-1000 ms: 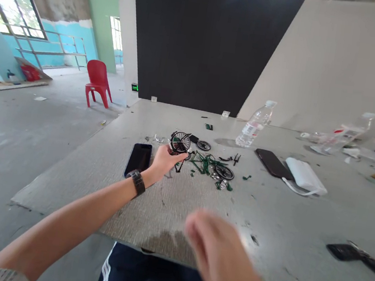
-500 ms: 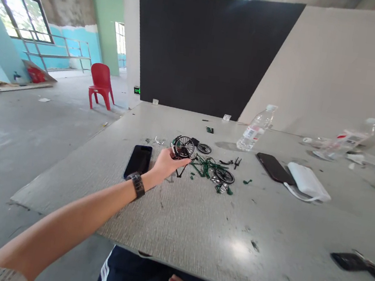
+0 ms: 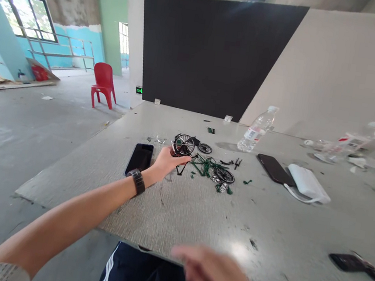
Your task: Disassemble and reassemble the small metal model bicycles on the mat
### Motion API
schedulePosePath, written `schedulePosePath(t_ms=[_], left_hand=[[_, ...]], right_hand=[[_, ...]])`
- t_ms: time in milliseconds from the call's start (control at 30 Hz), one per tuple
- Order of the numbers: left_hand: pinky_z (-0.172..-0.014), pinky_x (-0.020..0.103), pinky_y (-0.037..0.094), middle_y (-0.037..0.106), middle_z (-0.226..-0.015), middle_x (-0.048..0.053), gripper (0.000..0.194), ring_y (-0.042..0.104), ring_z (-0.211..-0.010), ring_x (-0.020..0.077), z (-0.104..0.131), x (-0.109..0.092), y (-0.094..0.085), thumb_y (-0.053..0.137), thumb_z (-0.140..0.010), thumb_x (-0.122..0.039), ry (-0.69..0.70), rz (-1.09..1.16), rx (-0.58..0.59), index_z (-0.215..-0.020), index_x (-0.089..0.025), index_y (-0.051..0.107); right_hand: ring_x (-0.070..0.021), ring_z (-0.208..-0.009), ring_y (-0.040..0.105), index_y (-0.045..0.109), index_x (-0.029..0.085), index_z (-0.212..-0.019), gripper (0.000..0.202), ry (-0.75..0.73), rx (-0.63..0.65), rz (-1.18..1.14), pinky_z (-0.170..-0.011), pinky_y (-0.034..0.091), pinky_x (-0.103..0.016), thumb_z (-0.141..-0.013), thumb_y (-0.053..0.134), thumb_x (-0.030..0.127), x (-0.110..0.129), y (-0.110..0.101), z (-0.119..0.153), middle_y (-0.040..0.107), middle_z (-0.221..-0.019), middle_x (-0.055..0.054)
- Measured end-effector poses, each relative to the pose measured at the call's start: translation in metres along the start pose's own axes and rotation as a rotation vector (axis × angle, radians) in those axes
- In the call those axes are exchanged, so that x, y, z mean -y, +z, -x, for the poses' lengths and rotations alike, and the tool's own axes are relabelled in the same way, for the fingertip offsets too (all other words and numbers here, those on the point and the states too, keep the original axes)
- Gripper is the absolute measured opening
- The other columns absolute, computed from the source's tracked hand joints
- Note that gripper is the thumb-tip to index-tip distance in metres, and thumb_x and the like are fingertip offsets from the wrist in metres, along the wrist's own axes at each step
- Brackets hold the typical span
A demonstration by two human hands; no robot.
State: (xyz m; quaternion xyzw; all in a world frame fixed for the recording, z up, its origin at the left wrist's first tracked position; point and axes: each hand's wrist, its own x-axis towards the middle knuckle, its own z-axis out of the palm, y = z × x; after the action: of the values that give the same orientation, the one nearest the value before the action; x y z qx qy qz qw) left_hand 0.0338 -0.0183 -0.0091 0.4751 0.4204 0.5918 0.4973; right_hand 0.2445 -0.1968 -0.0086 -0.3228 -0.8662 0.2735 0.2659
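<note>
With thumb and fingers closed, my left hand (image 3: 166, 161) grips a small black bicycle-model part that carries a spoked wheel (image 3: 184, 144). A thin black bracket hangs below the thumb. Just to the right lie a green model bicycle frame (image 3: 207, 165), a second wheel (image 3: 224, 175) and several small green, black and silver pieces. Behind them is another wheel (image 3: 204, 148). My right hand (image 3: 216, 276) is over the table's front edge, smeared by motion, so its fingers and anything in them cannot be made out.
A dark phone (image 3: 139, 159) lies beside my left wrist. Rightward are a water bottle (image 3: 256, 129), a brown phone (image 3: 274, 169), a white power bank (image 3: 308, 183) and black keys (image 3: 347, 262). A black board (image 3: 214, 55) stands at the back; a red chair (image 3: 103, 83) is on the floor.
My right hand has risen from my lap to the front table edge. The small thin thing seen at its fingers before no longer shows. My left hand keeps its hold.
</note>
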Motion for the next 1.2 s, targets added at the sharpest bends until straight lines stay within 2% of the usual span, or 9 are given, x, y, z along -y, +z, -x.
schedulePosePath(t_ms=[67, 133, 233, 333, 433, 600, 667, 900, 1200], left_hand=[[-0.071, 0.029, 0.053, 0.072, -0.075, 0.005, 0.017, 0.065, -0.067, 0.0138, -0.001, 0.003, -0.001, 0.086, -0.07, -0.02, -0.006, 0.013, -0.002, -0.075, -0.012, 0.072], [-0.069, 0.028, 0.052, 0.071, -0.074, 0.005, 0.019, 0.064, -0.066, 0.013, -0.001, 0.004, -0.001, 0.087, -0.07, -0.021, -0.003, 0.026, 0.015, -0.074, -0.011, 0.072], [-0.07, 0.027, 0.054, 0.072, -0.076, 0.005, 0.021, 0.064, -0.068, 0.0125, 0.0, 0.002, -0.001, 0.088, -0.069, -0.023, 0.003, 0.072, 0.05, -0.075, -0.011, 0.072], [-0.07, 0.027, 0.054, 0.072, -0.078, 0.006, 0.022, 0.065, -0.069, 0.0127, 0.001, 0.0, 0.0, 0.089, -0.068, -0.023, -0.006, 0.085, 0.046, -0.076, -0.011, 0.072], [-0.069, 0.027, 0.054, 0.071, -0.076, 0.005, 0.022, 0.063, -0.067, 0.0123, 0.0, 0.003, 0.0, 0.088, -0.069, -0.023, -0.01, 0.08, 0.044, -0.075, -0.011, 0.071], [-0.069, 0.027, 0.052, 0.071, -0.078, 0.006, 0.022, 0.064, -0.068, 0.0122, 0.001, 0.007, 0.0, 0.087, -0.07, -0.023, -0.042, 0.098, 0.088, -0.078, -0.01, 0.071], [-0.068, 0.026, 0.051, 0.071, -0.079, 0.006, 0.022, 0.064, -0.069, 0.0121, 0.002, 0.006, 0.0, 0.086, -0.071, -0.023, -0.051, 0.107, 0.107, -0.079, -0.01, 0.071], [-0.074, 0.028, 0.053, 0.072, -0.079, 0.005, 0.023, 0.063, -0.068, 0.0112, 0.007, 0.002, 0.001, 0.088, -0.069, -0.023, -0.059, 0.16, 0.128, -0.079, -0.01, 0.072], [-0.075, 0.029, 0.053, 0.071, -0.079, 0.005, 0.021, 0.063, -0.069, 0.0114, 0.008, 0.003, 0.002, 0.086, -0.071, -0.022, -0.035, 0.138, 0.142, -0.08, -0.01, 0.072]], right_hand=[[-0.0135, -0.055, 0.061, 0.068, 0.028, -0.128, 0.032, -0.08, -0.113, 0.15, -0.054, 0.046, -0.025, -0.106, 0.045, 0.034, 0.001, -0.051, -0.038, 0.074, -0.078, -0.002], [-0.0108, -0.046, 0.05, 0.07, 0.022, -0.119, 0.03, -0.134, -0.247, 0.326, -0.048, 0.038, -0.026, -0.106, 0.045, 0.031, -0.012, -0.087, -0.077, 0.071, -0.073, -0.002], [-0.0109, -0.051, 0.052, 0.07, 0.02, -0.11, 0.027, -0.214, -0.257, 0.514, -0.054, 0.039, -0.028, -0.104, 0.045, 0.028, -0.04, -0.11, -0.122, 0.076, -0.089, -0.005], [-0.0135, -0.053, 0.054, 0.066, 0.02, -0.106, 0.021, -0.198, -0.239, 0.54, -0.055, 0.038, -0.029, -0.102, 0.048, 0.031, -0.065, -0.106, -0.143, 0.07, -0.073, -0.002], [-0.0147, -0.06, 0.06, 0.064, 0.021, -0.101, 0.019, -0.181, -0.245, 0.426, -0.058, 0.042, -0.029, -0.101, 0.054, 0.036, -0.078, -0.095, -0.144, 0.073, -0.079, -0.004], [-0.0146, -0.051, 0.062, 0.07, 0.021, -0.095, 0.029, -0.031, -0.35, 0.093, -0.053, 0.045, -0.028, -0.095, 0.067, 0.05, -0.08, -0.084, -0.137, 0.066, -0.061, 0.001], [-0.0158, -0.055, 0.066, 0.071, 0.021, -0.098, 0.032, -0.038, -0.375, 0.04, -0.054, 0.047, -0.028, -0.096, 0.065, 0.052, -0.078, -0.081, -0.137, 0.068, -0.063, 0.0], [-0.0171, -0.061, 0.072, 0.063, 0.022, -0.1, 0.032, -0.084, -0.331, 0.142, -0.064, 0.052, -0.03, -0.103, 0.053, 0.052, -0.078, -0.072, -0.137, 0.077, -0.083, -0.004], [-0.0175, -0.056, 0.068, 0.063, 0.023, -0.101, 0.025, -0.11, -0.328, 0.329, -0.06, 0.044, -0.028, -0.105, 0.051, 0.043, -0.076, -0.07, -0.134, 0.069, -0.063, 0.001]])
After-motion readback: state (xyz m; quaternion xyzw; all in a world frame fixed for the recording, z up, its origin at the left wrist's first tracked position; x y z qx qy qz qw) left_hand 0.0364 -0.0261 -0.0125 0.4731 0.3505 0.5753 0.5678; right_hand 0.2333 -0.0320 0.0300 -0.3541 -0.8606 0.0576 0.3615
